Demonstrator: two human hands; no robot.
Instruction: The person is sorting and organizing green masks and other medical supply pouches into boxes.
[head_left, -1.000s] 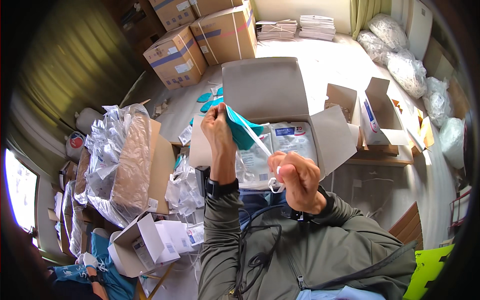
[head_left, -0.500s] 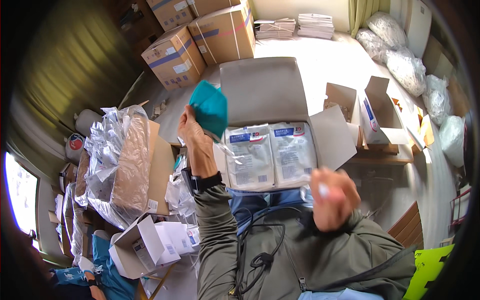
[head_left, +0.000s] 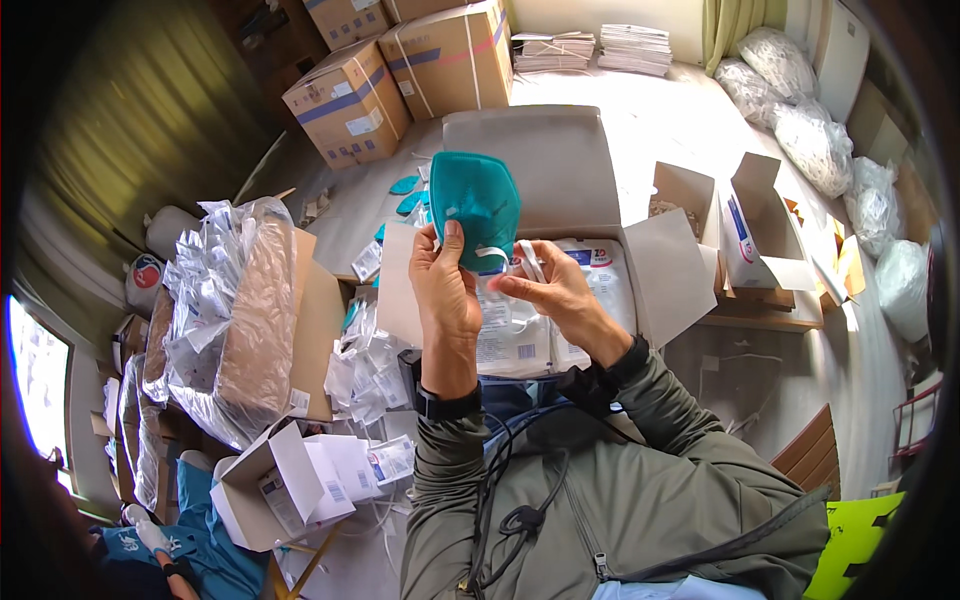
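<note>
My left hand (head_left: 447, 305) grips a teal face mask (head_left: 474, 190) by its lower edge, thumb on the face turned toward me. The mask is held up above an open carton (head_left: 528, 150). Close beside it, my right hand (head_left: 578, 308) pinches a white elastic strap (head_left: 532, 262) that hangs by the mask's lower edge. Under both hands, two stacks of sealed white packets (head_left: 518, 350) fill the carton. The hands partly cover these packets.
Teal masks (head_left: 408, 203) and small packets lie behind the carton's left flap. A plastic-lined box (head_left: 262, 330) overflowing with clear wrappers stands left, a small white carton (head_left: 285, 480) below it. Opened boxes (head_left: 765, 235) stand right. A co-worker's gloved hand (head_left: 150, 530) shows lower left.
My left hand has brought the mask rightward and turned its broad face to me. My right hand has come up and left from my chest to the strap. The co-worker's hand has shifted left.
</note>
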